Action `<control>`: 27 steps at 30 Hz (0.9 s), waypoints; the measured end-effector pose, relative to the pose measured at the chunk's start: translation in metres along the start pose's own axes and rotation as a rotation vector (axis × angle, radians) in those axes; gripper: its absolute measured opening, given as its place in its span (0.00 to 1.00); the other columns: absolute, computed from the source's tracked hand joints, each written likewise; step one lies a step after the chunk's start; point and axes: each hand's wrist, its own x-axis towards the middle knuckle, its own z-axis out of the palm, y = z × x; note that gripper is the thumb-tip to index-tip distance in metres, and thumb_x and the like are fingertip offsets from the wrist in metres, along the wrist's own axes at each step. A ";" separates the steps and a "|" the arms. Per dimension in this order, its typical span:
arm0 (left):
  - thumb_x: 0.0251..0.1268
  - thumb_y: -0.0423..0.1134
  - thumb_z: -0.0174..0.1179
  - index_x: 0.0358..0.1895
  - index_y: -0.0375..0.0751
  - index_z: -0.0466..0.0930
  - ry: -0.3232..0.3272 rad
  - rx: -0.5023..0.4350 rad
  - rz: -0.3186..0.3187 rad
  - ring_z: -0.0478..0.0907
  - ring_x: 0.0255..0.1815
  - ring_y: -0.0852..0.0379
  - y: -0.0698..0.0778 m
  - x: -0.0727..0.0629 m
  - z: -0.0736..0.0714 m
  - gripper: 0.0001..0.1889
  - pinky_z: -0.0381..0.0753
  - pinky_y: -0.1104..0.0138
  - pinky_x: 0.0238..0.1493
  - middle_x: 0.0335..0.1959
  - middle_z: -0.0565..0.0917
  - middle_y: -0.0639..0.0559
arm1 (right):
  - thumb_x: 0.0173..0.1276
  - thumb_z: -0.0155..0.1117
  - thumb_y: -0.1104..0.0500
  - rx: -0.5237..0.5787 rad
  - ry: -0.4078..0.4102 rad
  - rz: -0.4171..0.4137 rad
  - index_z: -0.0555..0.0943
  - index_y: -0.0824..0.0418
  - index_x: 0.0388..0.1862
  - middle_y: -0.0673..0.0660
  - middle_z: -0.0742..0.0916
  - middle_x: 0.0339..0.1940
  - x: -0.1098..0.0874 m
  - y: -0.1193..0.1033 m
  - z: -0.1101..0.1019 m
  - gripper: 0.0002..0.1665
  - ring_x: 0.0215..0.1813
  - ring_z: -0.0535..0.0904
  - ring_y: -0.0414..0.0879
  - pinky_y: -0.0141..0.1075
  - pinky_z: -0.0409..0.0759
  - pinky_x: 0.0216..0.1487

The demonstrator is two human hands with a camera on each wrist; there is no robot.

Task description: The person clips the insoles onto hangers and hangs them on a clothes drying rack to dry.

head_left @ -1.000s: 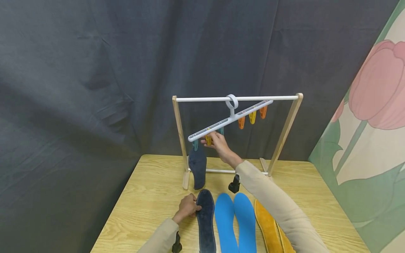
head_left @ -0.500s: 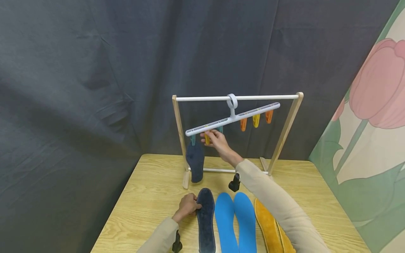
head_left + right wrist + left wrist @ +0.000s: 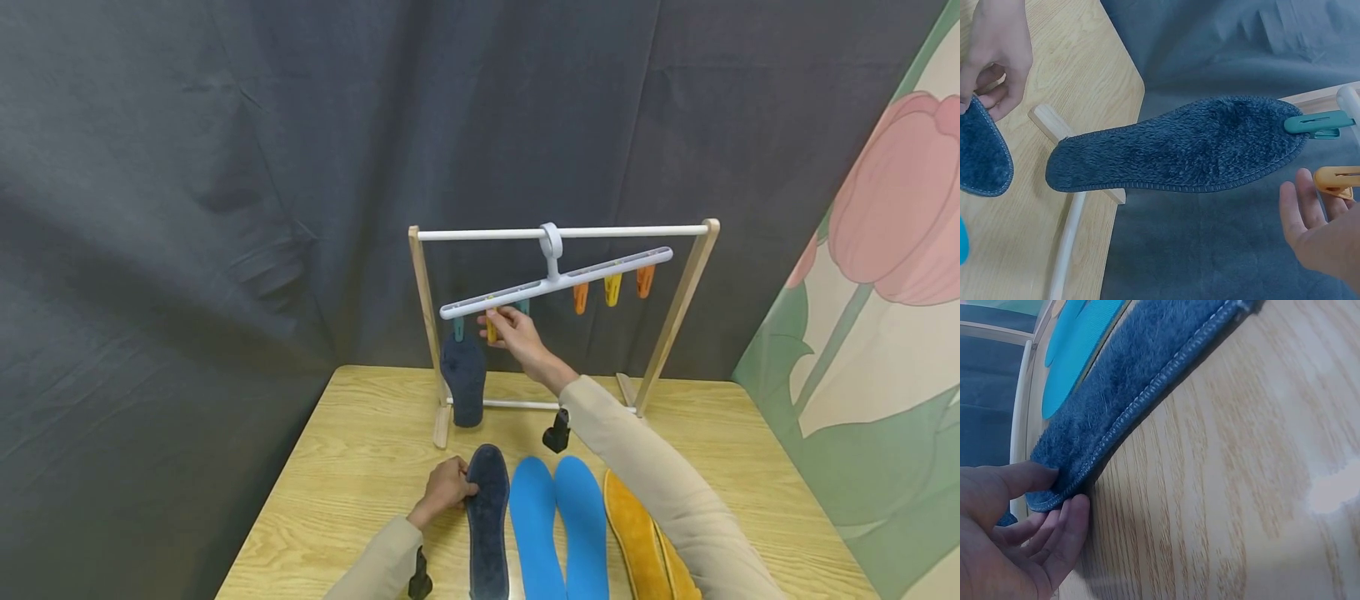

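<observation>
- Head view: the left hand point(image 3: 447, 485) pinches the side of a dark blue fleecy insole point(image 3: 488, 525) near its rounded far end; that insole lies on the pale wood-grain surface point(image 3: 352, 467).
- The right hand point(image 3: 519, 337) is raised, thumb and fingers pinching a yellow plastic clip point(image 3: 491, 329) under the slanted white plastic hanger point(image 3: 592, 273).
- Just beside that clip, a teal plastic clip point(image 3: 459, 329) at the hanger's lower end carries a second dark blue insole point(image 3: 465, 379).
- The hanger's ring goes around a white rail point(image 3: 480, 235) on a light wooden frame point(image 3: 678, 317).
- To the right of the lying dark insole are two smooth bright blue insoles point(image 3: 536, 525), then two mustard-yellow insoles point(image 3: 637, 533), partly hidden by the right sleeve point(image 3: 645, 467).
- Left wrist view: the left thumb presses on the fleecy face, fingers curled at the edge below.
- Right wrist view: the teal clip grips the hanging insole's wide end; right fingers lie behind the yellow clip, the thumb hidden here.
</observation>
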 end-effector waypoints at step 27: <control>0.61 0.26 0.62 0.48 0.31 0.74 0.019 -0.075 0.115 0.72 0.12 0.60 0.004 0.001 -0.007 0.13 0.73 0.69 0.12 0.21 0.75 0.52 | 0.81 0.49 0.55 0.001 0.019 0.008 0.67 0.70 0.69 0.73 0.77 0.62 0.000 -0.003 0.001 0.27 0.62 0.75 0.67 0.49 0.77 0.61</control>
